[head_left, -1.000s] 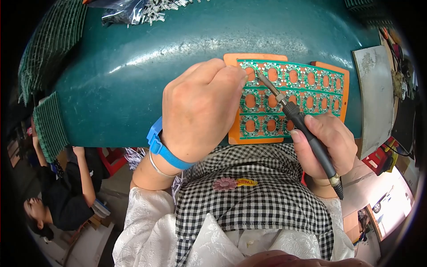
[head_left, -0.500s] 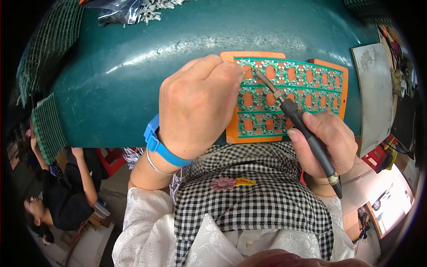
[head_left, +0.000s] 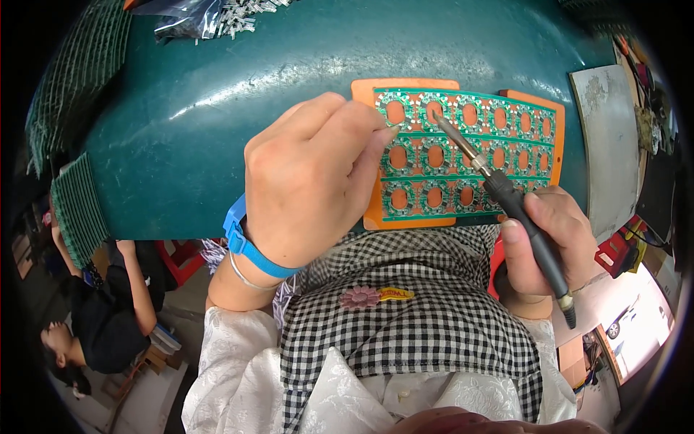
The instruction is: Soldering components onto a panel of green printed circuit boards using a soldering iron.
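Note:
My right hand [head_left: 555, 242] grips a soldering iron [head_left: 531, 228] with a black handle. Its bare metal tip points up and left over the second round opening in the top row of a green circuit board panel [head_left: 418, 135]; whether it touches is unclear. Rows of ring-shaped circuits fill the panel, which rests in an orange holder [head_left: 372, 213]. At the panel's upper left, my left hand [head_left: 311, 173] is closed, thumb and forefinger pinched together. Whatever sits in that pinch is too hidden to name. A blue strap [head_left: 264, 259] circles my left wrist.
On the green work surface [head_left: 181, 159], a plastic bag [head_left: 189, 20] and loose small clear parts [head_left: 242, 16] lie at the far left. Green ridged racks [head_left: 79, 79] stand along the left edge. A grey panel [head_left: 607, 145] is at right. Another person [head_left: 108, 304] sits at left.
My right hand has drawn back to the right and toward me. The iron's tip has shifted from between the first two openings to over the second. My left hand has moved slightly left.

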Demonstrator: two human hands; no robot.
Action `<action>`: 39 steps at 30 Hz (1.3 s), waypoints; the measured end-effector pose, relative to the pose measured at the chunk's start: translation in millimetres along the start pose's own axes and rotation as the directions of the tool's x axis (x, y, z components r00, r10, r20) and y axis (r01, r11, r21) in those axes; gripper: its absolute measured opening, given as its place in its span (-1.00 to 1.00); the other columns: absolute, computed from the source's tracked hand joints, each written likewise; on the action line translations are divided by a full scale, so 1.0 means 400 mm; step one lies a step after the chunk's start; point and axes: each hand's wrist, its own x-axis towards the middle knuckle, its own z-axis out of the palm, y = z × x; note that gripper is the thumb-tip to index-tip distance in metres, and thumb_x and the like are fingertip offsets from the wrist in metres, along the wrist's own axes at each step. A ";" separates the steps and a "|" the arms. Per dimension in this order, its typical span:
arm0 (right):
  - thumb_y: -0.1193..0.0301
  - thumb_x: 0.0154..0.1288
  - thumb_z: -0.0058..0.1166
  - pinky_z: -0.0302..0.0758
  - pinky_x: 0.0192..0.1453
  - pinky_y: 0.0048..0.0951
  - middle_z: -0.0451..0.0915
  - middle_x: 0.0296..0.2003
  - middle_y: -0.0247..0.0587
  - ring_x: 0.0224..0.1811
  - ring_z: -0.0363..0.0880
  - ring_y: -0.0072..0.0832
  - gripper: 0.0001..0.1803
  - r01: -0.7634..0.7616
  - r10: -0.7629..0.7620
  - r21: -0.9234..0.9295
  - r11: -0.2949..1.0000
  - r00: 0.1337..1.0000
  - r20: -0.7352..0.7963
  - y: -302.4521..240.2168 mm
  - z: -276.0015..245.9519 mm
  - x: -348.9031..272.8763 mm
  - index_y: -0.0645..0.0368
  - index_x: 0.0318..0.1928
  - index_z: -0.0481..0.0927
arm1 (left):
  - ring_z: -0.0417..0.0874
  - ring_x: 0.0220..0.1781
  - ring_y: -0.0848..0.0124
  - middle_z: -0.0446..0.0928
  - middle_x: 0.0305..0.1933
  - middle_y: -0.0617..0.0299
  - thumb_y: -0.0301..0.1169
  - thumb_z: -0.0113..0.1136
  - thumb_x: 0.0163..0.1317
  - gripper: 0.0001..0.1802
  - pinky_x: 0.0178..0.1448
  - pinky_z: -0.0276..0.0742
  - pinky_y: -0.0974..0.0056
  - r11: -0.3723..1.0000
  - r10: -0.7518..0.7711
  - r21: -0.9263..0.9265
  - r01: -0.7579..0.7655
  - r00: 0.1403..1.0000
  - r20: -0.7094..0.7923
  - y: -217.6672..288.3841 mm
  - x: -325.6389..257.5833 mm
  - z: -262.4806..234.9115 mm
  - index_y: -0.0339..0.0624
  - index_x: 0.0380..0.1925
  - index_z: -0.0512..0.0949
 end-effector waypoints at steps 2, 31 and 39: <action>0.61 -0.05 0.40 0.48 -0.56 -0.42 0.59 -0.58 -0.10 -0.61 0.59 -0.33 -0.71 -0.002 0.001 -0.022 1.000 0.999 -0.035 0.001 0.003 -0.004 0.39 -0.26 0.61 | 0.53 -0.56 0.40 0.52 -0.54 0.21 -0.66 0.35 0.06 -0.86 -0.49 0.41 0.37 1.000 -0.002 -0.015 0.002 0.999 -0.043 0.009 0.005 0.007 -0.25 -0.35 0.67; 0.60 -0.06 0.39 0.50 -0.53 -0.46 0.61 -0.57 -0.10 -0.59 0.62 -0.35 -0.71 -0.073 0.070 -0.047 0.996 0.995 -0.068 0.004 0.006 -0.017 0.37 -0.27 0.61 | 0.58 -0.51 0.37 0.56 -0.54 0.19 -0.65 0.36 0.06 -0.87 -0.41 0.48 0.35 1.000 -0.022 0.020 0.022 0.999 0.045 0.014 0.010 0.017 -0.26 -0.37 0.66; 0.65 -0.08 0.36 0.48 -0.50 -0.49 0.60 -0.54 -0.10 -0.57 0.59 -0.40 -0.72 -0.151 0.147 -0.035 0.988 0.986 -0.084 0.012 -0.011 -0.021 0.38 -0.28 0.59 | 0.55 -0.53 0.48 0.55 -0.53 0.21 -0.69 0.32 0.11 -0.89 -0.41 0.45 0.43 1.000 -0.005 -0.019 0.005 1.000 0.000 0.032 0.036 0.031 -0.31 -0.37 0.63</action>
